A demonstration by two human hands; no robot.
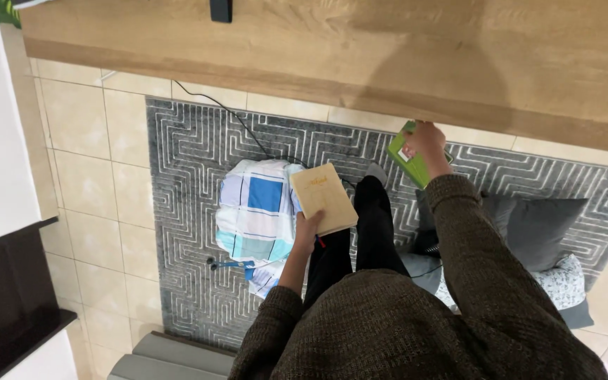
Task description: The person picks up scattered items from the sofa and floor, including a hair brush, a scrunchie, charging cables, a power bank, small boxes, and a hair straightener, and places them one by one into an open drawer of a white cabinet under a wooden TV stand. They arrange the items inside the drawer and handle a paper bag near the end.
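I am standing and looking straight down my body. My left hand [307, 226] grips the near edge of a tan book [324, 198], held flat above my black trousers. Reaching forward, my right hand [424, 141] grips a green book [408, 159] at the front edge of a wooden tabletop [360, 49]. Both arms wear dark brown knitted sleeves.
A grey rug with a white maze pattern [191, 169] covers the tiled floor [86, 169]. A blue-and-white checked pillow [256, 218] lies on it beside my legs. Dark grey cushions [536, 225] lie at the right. A black cable [230, 112] runs across the rug. Dark furniture [8, 302] stands at the left.
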